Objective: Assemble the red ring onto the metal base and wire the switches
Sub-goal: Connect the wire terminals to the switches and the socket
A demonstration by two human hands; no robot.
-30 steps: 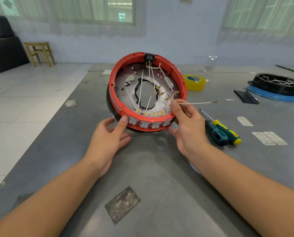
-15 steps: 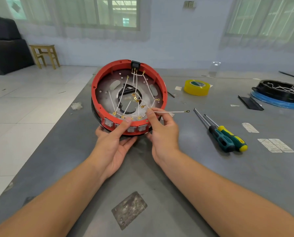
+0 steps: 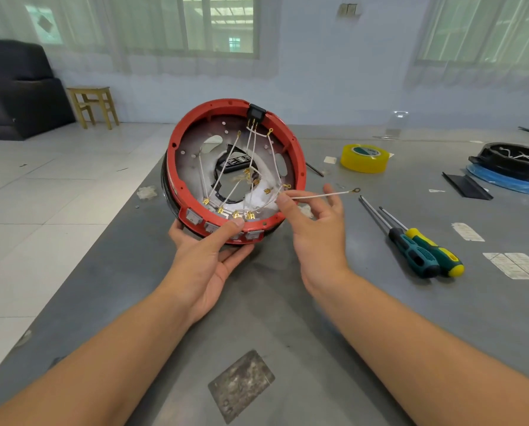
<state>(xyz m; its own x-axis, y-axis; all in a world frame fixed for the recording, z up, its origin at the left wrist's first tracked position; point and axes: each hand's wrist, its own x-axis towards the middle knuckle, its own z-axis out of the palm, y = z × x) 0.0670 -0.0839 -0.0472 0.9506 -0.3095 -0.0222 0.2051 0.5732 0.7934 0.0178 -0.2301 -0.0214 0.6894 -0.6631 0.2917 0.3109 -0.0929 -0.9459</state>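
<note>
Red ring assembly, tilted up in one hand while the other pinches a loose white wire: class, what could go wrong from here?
1. The left hand alone props the red plastic ring on edge; it could slip onto the grey table.
2. The right hand pinches the thin white wire by one end; a tug might loosen brass terminals already seated.

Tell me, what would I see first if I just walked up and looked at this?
First the big red ring, tipped up at the middle of the grey table, with white wires criss-crossing inside it. The left hand props it from below, while the right hand pinches a loose white wire that sticks out to the right. A yellow tape roll and two screwdrivers lie further right.
</note>
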